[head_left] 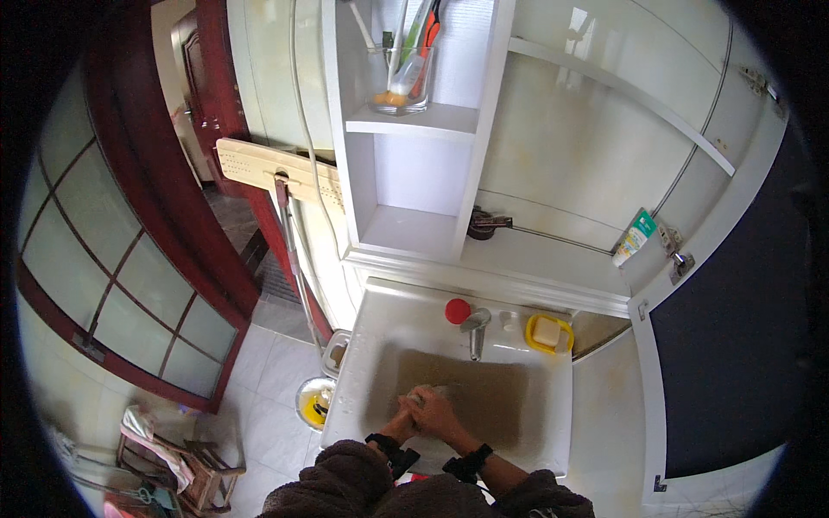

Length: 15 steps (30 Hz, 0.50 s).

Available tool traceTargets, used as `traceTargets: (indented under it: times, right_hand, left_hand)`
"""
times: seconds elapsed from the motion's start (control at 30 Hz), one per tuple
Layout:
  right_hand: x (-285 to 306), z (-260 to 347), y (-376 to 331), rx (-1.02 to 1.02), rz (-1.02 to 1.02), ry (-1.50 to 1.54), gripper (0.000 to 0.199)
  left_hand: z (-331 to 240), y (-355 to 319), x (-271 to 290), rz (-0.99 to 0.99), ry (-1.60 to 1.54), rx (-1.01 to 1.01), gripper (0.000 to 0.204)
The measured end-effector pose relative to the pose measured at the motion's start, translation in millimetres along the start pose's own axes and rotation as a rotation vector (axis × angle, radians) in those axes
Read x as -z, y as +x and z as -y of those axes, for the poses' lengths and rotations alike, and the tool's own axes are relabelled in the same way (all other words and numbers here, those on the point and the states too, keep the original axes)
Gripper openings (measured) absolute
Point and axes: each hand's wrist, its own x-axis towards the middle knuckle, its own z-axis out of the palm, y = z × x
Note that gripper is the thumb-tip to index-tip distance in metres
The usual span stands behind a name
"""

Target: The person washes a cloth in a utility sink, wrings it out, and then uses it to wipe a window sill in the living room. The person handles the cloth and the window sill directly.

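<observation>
Head view: left hand (402, 422) touches right hand (437, 414) over the white sink (553, 414).

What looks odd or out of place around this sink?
The water in the white sink looks brown and murky rather than clear. To the sink's upper left, a mop seems to stand upside down, its flat cream head up and its handle running down below.

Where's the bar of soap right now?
In the head view, the bar of soap sits in a yellow dish at the far right corner of the sink, right of the faucet.
</observation>
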Motion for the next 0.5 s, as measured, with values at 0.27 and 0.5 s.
traceTargets:
  times: [0.27,0.5]
  right_hand:
    - [53.6,-57.6,9.3,-0.129,0.009,-0.765,0.022]
    - [49.0,-93.0,-13.6,-0.178,-0.177,-0.804,0.037]
  left_hand:
    - [-49.8,-55.6,-84.5,0.045,0.777,-0.419,0.049]
    - [-28.8,-34.8,-9.6,-0.302,0.247,0.089,0.066]
